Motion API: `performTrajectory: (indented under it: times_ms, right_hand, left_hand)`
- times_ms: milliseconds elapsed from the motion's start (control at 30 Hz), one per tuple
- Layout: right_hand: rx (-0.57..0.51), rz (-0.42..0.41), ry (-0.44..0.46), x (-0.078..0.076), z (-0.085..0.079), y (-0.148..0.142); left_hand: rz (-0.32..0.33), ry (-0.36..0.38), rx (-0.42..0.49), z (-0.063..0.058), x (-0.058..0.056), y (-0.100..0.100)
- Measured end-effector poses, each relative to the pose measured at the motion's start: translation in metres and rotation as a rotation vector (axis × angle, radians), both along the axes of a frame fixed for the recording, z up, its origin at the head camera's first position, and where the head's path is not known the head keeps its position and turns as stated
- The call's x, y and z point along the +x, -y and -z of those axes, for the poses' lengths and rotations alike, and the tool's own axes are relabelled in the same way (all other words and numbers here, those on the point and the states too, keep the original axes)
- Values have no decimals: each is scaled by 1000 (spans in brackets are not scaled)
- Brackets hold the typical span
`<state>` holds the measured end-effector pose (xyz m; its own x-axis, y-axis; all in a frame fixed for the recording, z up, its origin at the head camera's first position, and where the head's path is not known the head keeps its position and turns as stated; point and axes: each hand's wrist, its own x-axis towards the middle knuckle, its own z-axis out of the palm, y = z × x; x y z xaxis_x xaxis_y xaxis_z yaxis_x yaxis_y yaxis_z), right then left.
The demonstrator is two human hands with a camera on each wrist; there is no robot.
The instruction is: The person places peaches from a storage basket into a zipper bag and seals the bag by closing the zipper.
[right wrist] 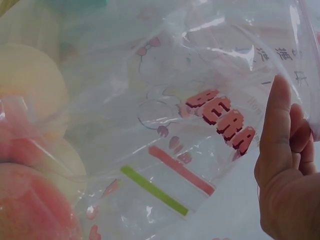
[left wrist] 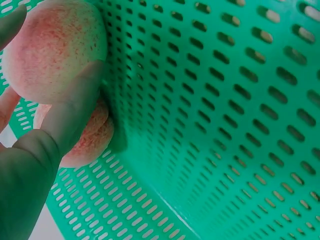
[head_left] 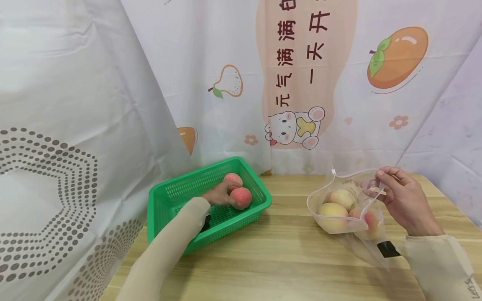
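Note:
My left hand (head_left: pixel 220 194) reaches into a green plastic basket (head_left: pixel 156 209) and grips a pinkish-red peach (head_left: pixel 242 198) near the basket's right end. In the left wrist view the thumb (left wrist: pixel 75 110) lies along that peach (left wrist: pixel 52 47). A second peach (left wrist: pixel 92 142) sits just beyond it on the slotted floor. My right hand (head_left: pixel 406 200) pinches the rim of a clear zip bag (head_left: pixel 327 228), whose mouth gapes upward. Several yellow and red peaches (head_left: pixel 334 211) lie inside. Printed red letters (right wrist: pixel 220 120) show on the bag's film in the right wrist view.
The bag and basket stand apart on a wood-grain table (head_left: pixel 286 259). Behind it hangs a white curtain (head_left: pixel 226 37) printed with fruit and a cartoon animal. A dotted grey-white cloth (head_left: pixel 75 104) drapes down the left side, close to the basket.

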<state>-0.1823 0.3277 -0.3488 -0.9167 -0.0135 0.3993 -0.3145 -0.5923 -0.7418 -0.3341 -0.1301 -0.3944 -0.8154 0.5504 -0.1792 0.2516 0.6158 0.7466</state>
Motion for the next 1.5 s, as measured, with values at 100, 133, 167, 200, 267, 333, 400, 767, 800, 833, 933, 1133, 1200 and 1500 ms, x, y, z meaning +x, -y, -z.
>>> performTrajectory:
  times_ms: [100, 133, 167, 200, 267, 333, 400, 767, 800, 833, 933, 1133, 1200, 1500]
  right_hand:
    - [-2, -4, -7, -1, 1, 0]
    - [-3, -7, -9, -1, 1, 0]
    - [-5, -10, -11, -1, 1, 1]
    - [-6, -12, -14, -1, 1, 1]
    - [-13, -18, -18, -2, 1, 1]
    - [-17, -20, -21, -2, 2, 1]
    - [-19, -19, -25, -2, 2, 1]
    - [-10, -7, -12, 0, 1, 1]
    - [-9, -4, -11, 0, 2, 0]
    - [-7, -3, -13, 0, 2, 0]
    - [-12, 0, -18, 0, 2, 1]
    - [-5, 8, -17, 0, 1, 1]
    - [-6, 5, -18, 0, 1, 1]
    - [-11, -12, -23, 0, 0, 1]
  left_hand:
    - [-21, 10, -24, 2, 1, -3]
    - [-14, 7, -32, 2, 1, -4]
    - [-5, 4, -38, 3, 2, -6]
    - [4, 3, -40, 3, 2, -7]
    - [22, 0, -50, 3, 1, -9]
    - [34, -2, -58, 3, 1, -10]
    - [26, 0, -63, 2, 1, -10]
    - [-13, -5, 105, -16, 2, -3]
    - [-16, -4, 130, -19, 3, -3]
    - [-17, 1, 154, -21, 3, -4]
    - [-20, 23, 229, -30, 3, -5]
    - [-29, -49, 248, -51, 9, -7]
    - [-28, -77, 237, -58, 12, -9]
    - [49, -101, 266, -80, 25, -27]
